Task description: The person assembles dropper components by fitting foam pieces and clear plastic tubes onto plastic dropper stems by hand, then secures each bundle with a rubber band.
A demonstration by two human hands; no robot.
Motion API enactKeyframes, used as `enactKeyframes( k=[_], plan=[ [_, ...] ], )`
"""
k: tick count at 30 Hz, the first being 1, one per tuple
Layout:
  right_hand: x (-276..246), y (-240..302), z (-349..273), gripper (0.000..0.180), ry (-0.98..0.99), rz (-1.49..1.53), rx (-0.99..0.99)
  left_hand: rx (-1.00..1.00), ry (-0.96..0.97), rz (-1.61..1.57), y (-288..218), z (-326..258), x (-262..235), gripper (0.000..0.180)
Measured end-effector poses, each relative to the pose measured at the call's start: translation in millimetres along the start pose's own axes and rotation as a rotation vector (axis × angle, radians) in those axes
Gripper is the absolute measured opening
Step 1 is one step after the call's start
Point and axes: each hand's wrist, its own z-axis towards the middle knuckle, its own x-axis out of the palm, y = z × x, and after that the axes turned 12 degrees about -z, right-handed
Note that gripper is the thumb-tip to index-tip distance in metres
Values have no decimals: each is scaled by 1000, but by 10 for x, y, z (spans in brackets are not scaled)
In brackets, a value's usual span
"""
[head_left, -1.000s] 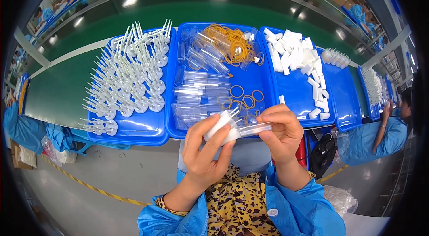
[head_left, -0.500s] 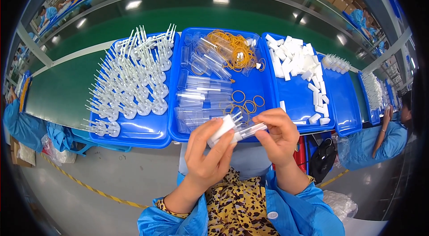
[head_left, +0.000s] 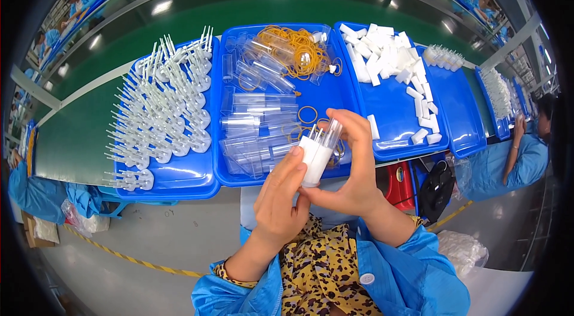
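Note:
In front of my chest, over the middle tray's near edge, both hands hold a white block (head_left: 317,159) with thin pale prongs at its upper end. A clear tube (head_left: 332,131) stands tilted along its right side. My left hand (head_left: 276,205) is closed, fingertips pressed on the block's left face. My right hand (head_left: 354,181) spans the piece lengthwise, a fingertip at the tube's top and the thumb by the lower end. How tube and block join is partly hidden. Just beyond lie clear tubes (head_left: 254,107) and yellow rubber bands (head_left: 307,114).
The left blue tray (head_left: 179,183) carries rows of white stemmed parts (head_left: 161,113). White blocks (head_left: 382,53) lie in the right blue tray (head_left: 388,118). Farther right, a smaller tray (head_left: 463,107) has several stemmed parts. A co-worker (head_left: 508,160) sits at the far right.
The block has turned more upright. My right hand has moved from the tube's outer end to spanning tube and block. My view has shifted, moving the trays left and up in the picture.

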Motion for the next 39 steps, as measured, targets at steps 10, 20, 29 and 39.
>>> enactKeyframes(
  k=[10,20,29,39],
  plan=[
    [39,23,-68,66,-150,-91,-73,-14,-48,-92,40,-55,55,55],
    [42,31,-48,65,23,815,300,75,-12,100,27,16,-79,38],
    [-69,27,-55,10,130,655,164,-15,-91,-170,-5,-27,-91,34],
    [-97,137,-89,9,63,744,259,110,-76,-57,-15,-15,-51,41]
  ],
)
